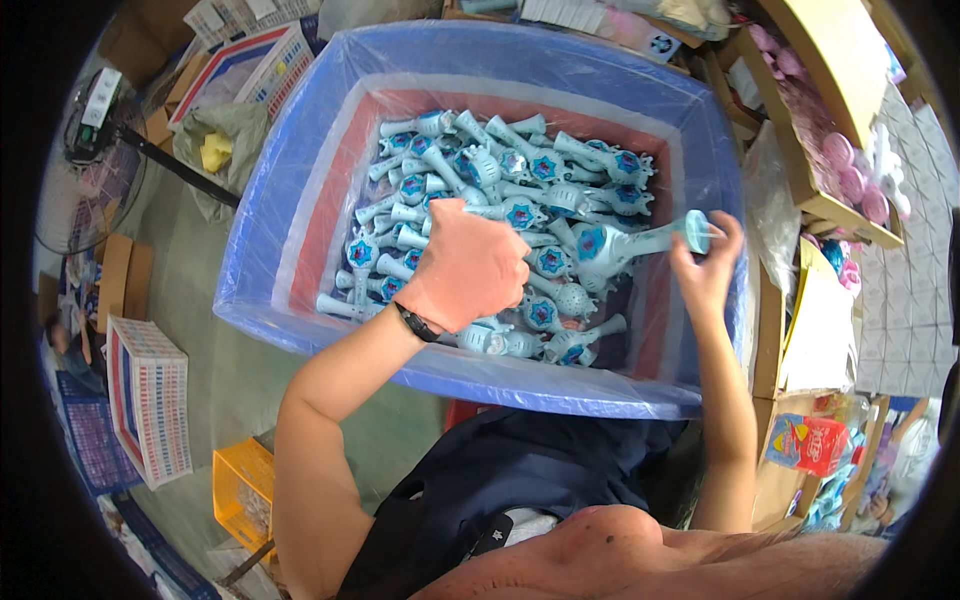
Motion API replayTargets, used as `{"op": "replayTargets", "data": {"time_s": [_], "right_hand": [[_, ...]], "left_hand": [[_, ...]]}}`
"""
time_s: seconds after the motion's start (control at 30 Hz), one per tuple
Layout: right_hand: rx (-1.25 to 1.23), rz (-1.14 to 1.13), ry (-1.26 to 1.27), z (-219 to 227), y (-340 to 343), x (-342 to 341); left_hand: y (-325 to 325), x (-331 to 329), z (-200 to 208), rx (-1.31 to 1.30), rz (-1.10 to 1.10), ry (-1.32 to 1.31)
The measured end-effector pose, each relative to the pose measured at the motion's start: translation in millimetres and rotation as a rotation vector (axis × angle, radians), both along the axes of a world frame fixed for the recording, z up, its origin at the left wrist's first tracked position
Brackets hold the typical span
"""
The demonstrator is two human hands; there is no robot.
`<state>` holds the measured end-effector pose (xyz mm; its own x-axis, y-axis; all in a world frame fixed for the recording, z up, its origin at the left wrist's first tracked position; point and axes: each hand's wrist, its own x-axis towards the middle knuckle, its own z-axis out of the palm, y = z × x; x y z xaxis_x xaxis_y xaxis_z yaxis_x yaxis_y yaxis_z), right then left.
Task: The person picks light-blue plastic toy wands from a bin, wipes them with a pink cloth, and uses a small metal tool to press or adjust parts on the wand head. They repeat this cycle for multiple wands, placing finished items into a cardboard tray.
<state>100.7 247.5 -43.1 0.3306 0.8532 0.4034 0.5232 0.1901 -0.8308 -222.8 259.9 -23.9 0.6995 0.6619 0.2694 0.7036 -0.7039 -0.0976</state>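
My right hand (708, 262) grips a light-blue toy wand (640, 243) by the round teal disc (697, 231) at its handle end, thumb and fingers apart around the disc. The wand lies nearly level, its wide head with a blue flower-shaped emblem pointing left over the pile. My left hand (465, 265), looking salmon-coloured, is closed in a fist above the heap, back upward. Whatever its fingers may hold is hidden beneath it. Many similar toy wands (521, 212) lie jumbled in a large bin (290, 220) under both hands.
The bin has high blue, white and red walls covered in clear plastic. A fan (90, 190) and a sack (220, 160) stand left, with a striped crate (150, 400) and yellow crate (240, 490) lower down. Cardboard boxes holding pink parts (850, 165) crowd the right.
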Motion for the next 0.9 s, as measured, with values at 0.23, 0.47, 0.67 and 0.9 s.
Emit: {"op": "replayTargets", "data": {"time_s": [0.23,0.47,0.67,0.9], "right_hand": [[-0.076,0.086,0.437,38.5,-187.1,-51.4],[-0.608,0.296,0.302,11.6,-294.3,-47.0],[-0.728,0.111,-0.111,15.2,-330.6,-39.6],[-0.643,0.715,0.764,2.8,-346.7,-31.2]], "left_hand": [[-33.6,36.0,-1.5,-0.324,-0.040,-0.650],[-149.4,150.2,32.0,-1.169,-0.004,-1.937],[-169.9,178.4,22.5,-1.943,-0.481,-1.751],[-157.6,170.3,-11.9,-1.298,-0.622,-1.191]]}}
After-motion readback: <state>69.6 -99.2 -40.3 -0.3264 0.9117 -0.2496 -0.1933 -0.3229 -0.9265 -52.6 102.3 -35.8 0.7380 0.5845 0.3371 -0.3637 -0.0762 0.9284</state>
